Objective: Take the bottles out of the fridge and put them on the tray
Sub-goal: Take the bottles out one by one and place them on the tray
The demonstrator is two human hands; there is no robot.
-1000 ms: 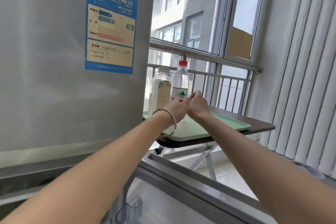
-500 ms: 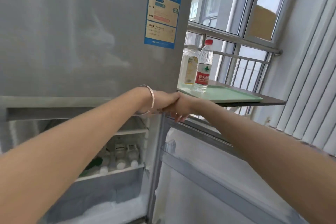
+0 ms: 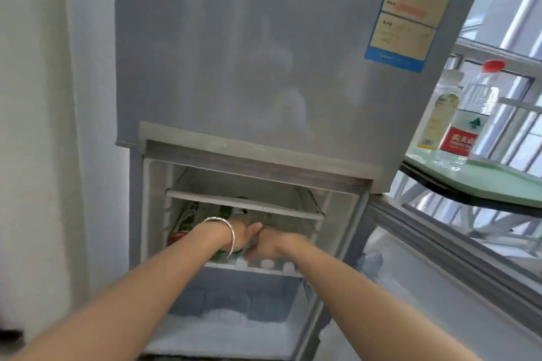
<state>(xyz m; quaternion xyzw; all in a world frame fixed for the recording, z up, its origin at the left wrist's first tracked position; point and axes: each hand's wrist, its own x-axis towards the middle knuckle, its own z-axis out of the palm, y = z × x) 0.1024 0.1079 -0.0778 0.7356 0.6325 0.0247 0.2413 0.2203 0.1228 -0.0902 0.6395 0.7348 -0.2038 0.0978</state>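
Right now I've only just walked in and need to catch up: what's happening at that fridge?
A person is unloading bottles. Both hands, the left hand and the right hand, reach together onto a shelf in the open lower compartment, above a row of white bottle caps; what they grip is hidden. Two bottles, a red-capped one and a pale one, already stand on the green tray.

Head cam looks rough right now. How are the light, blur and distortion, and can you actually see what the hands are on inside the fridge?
Head view: daylight from the window blows out the right edge; the fridge interior is dim. Motion blur smears the left hand and right hand, so any grasp is unreadable. Wide-angle distortion tilts the fridge and bows the arms. The red-capped bottle on the tray stays legible.
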